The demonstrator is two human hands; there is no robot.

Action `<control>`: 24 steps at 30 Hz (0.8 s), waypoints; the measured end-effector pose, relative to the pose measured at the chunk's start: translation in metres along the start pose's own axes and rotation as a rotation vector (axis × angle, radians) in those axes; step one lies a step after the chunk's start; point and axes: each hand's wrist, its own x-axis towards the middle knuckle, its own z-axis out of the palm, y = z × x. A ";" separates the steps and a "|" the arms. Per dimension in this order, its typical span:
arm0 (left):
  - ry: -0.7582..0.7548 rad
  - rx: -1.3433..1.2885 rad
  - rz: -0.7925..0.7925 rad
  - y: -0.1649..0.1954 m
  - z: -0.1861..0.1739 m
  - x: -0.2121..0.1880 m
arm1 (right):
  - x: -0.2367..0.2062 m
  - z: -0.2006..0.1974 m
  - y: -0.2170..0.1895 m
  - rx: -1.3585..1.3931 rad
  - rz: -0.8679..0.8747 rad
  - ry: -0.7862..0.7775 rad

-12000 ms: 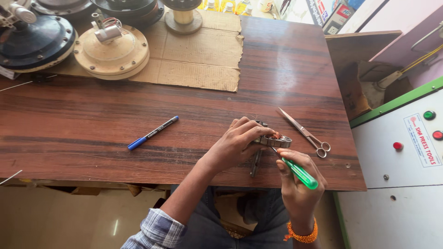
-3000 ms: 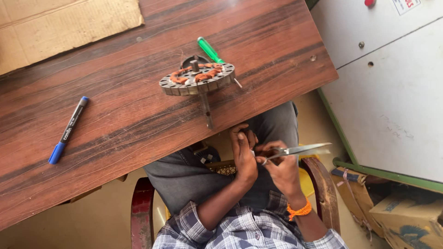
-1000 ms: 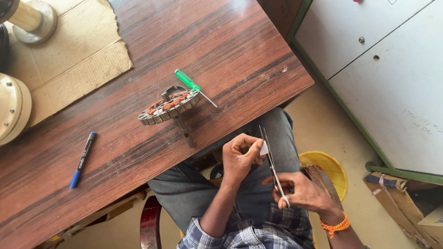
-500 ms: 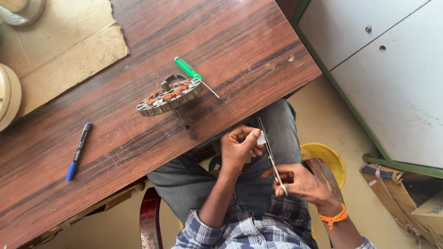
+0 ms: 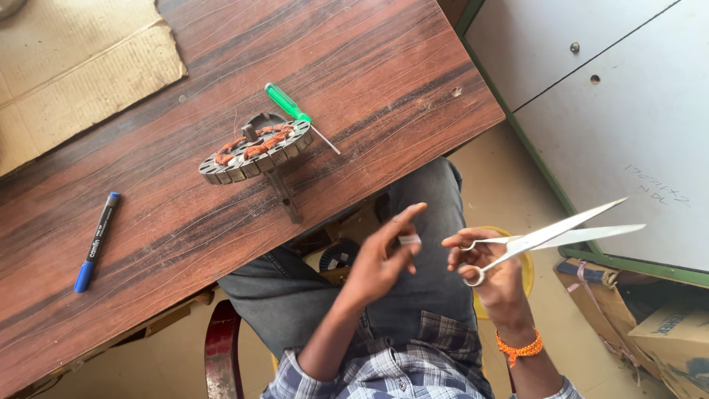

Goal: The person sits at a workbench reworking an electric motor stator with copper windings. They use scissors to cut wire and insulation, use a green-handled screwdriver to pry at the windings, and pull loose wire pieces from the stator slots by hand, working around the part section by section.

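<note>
A: Where are the scissors (image 5: 550,235), and how do they lie?

B: Held in the right hand (image 5: 493,275), over the lap and off the worktop (image 5: 384,81). Fingers pass through the handle loops. The blades are slightly parted, tips pointing right and a little away from the person, towards the white cabinet (image 5: 628,111). The long axis runs nearly level across the view.

A: And the left hand (image 5: 384,262)?

B: Just beside the right, apart from the scissors. It pinches a small pale piece (image 5: 408,240) between thumb and a finger; the other fingers are spread, the forefinger stretched upward.

A: What room is there about them?

B: Both hands hang clear of the worktop's near edge, above the grey trousers (image 5: 413,214). The blade tips lie over the cabinet's green lower frame; whether they touch it cannot be told.

A: What lies on the worktop?

B: A ring-shaped stator with copper windings (image 5: 255,151), well apart from the hands, near the edge; a green-handled screwdriver (image 5: 295,114) touching its far side; a blue marker (image 5: 96,240) far left; cardboard (image 5: 74,66) beyond.
</note>
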 end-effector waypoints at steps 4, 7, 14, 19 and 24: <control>-0.066 0.186 -0.112 0.027 0.010 -0.006 | 0.009 0.002 0.009 -0.197 0.213 0.008; -0.051 0.385 0.134 0.042 0.007 -0.005 | 0.019 0.006 0.019 -0.248 0.237 0.055; -0.048 0.135 -0.125 0.009 0.000 -0.009 | 0.042 0.010 0.013 -0.242 0.325 -0.205; 0.010 -0.157 0.066 -0.018 -0.002 0.009 | 0.069 0.044 0.001 0.150 0.179 -0.481; 0.149 0.143 0.370 -0.012 -0.004 0.015 | 0.084 0.065 -0.008 0.491 0.109 -0.678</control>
